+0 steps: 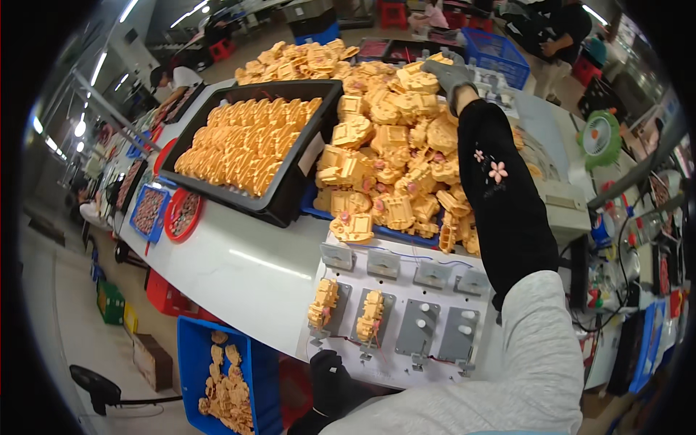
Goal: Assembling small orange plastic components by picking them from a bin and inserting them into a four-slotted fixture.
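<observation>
My right hand (451,78), in a grey glove, reaches to the far top of a heap of yellow-orange plastic toy parts (388,145). Its fingers close around a plastic part (439,58) there, partly covering it. Low in the view, my left hand (330,371), dark-gloved, rests by the front edge of a white test fixture (391,373); its fingers are hard to make out. Plastic parts stand upright on the fixture's two left grey plates, a left part (323,304) and a second part (370,317). Two right plates, one a grey plate (417,326), show only white round posts.
A black crate (290,190) with neat rows of yellow-orange parts stands left of the heap. Below the table edge, a blue bin (190,362) holds loose parts. A red bowl (172,217) and blue basket (148,233) sit leftward; a green fan (600,139) stands right. People work farther off.
</observation>
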